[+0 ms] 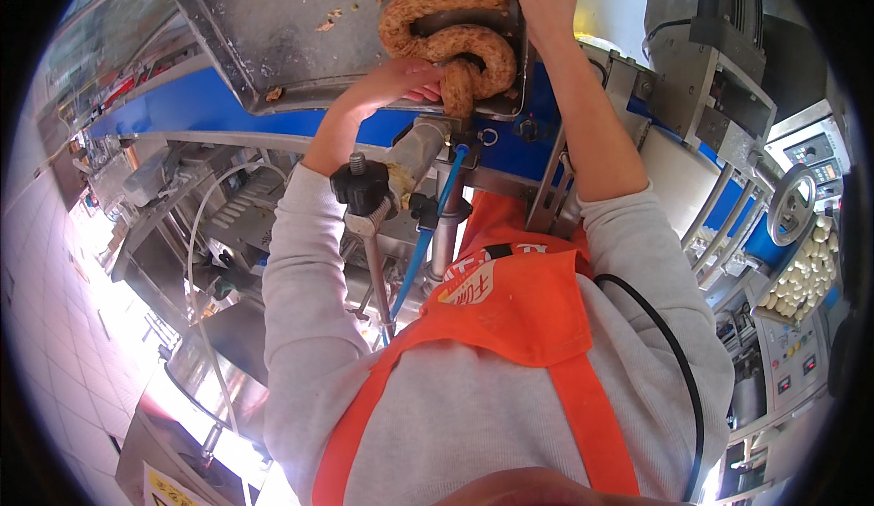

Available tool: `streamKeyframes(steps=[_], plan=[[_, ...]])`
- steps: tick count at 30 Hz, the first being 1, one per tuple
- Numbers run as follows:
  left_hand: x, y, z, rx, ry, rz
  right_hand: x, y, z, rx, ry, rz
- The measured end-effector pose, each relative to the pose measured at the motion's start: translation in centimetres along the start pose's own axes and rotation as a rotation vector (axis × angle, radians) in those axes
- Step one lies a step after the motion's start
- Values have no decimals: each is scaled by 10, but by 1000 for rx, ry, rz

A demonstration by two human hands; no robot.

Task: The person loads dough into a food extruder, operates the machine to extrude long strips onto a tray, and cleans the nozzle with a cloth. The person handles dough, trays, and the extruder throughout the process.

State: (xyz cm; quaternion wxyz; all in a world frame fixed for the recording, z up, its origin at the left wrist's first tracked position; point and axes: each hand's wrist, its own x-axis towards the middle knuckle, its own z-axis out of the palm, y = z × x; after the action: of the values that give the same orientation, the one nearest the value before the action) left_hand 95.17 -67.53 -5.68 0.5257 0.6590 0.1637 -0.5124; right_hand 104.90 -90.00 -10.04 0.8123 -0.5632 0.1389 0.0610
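A thick rope of brown, nut-flecked paste [473, 49] lies in winding bends on a metal tray [282, 23]. Its near end meets the mouth of a metal nozzle [419, 146] at the tray's near edge. My left hand [401, 84] is beside the rope near that mouth, fingers stretched out and loosely bent, fingertips at its side; whether they press on it I cannot tell. At the tray's far right rim, my right hand [548, 0] is closed on the edge, thumb inside by the rope's far end. Its other fingers are partly hidden.
Below the tray runs a blue surface [209, 101]. A black knob [360, 184] and a blue hose [423, 246] stand close before my body. Machinery with a handwheel [791, 204] is at right, near a container of pale round pieces [801, 274]. Tiled floor [64, 342] shows at left.
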Motion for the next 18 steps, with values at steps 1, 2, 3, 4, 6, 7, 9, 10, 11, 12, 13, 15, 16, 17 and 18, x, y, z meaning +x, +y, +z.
streamKeyframes(steps=[1,2,3,4,6,7,9,10,11,12,13,15,16,17,18], plan=[[4,2,3,30,-4,-47,1,1,-1,-19,0,4],[7,4,7,60,-6,-93,3,2,-2,-37,-1,9],[10,4,10,88,-8,-139,4,2,-3,-56,-4,14],[13,2,13,7,24,-121,4,2,-2,-52,3,2],[18,-5,22,-156,90,-85,3,-1,-1,-44,15,-21],[15,1,32,-204,121,-50,2,-4,-1,-38,9,8],[6,22,53,-292,175,23,0,-10,0,-28,5,59],[11,15,52,-289,155,30,0,-10,0,-11,1,53],[21,2,49,-287,134,37,-1,-9,1,4,-3,46],[29,-9,46,-285,114,45,-1,-9,2,19,-6,39],[32,-12,44,-279,104,45,0,-7,2,9,0,30],[36,-16,40,-268,84,45,1,-4,1,-10,11,12],[34,-14,39,-292,97,44,1,-4,1,7,6,19],[32,-11,37,-317,110,44,1,-4,1,24,0,26],[30,-9,35,-341,123,43,1,-4,1,40,-6,34]])
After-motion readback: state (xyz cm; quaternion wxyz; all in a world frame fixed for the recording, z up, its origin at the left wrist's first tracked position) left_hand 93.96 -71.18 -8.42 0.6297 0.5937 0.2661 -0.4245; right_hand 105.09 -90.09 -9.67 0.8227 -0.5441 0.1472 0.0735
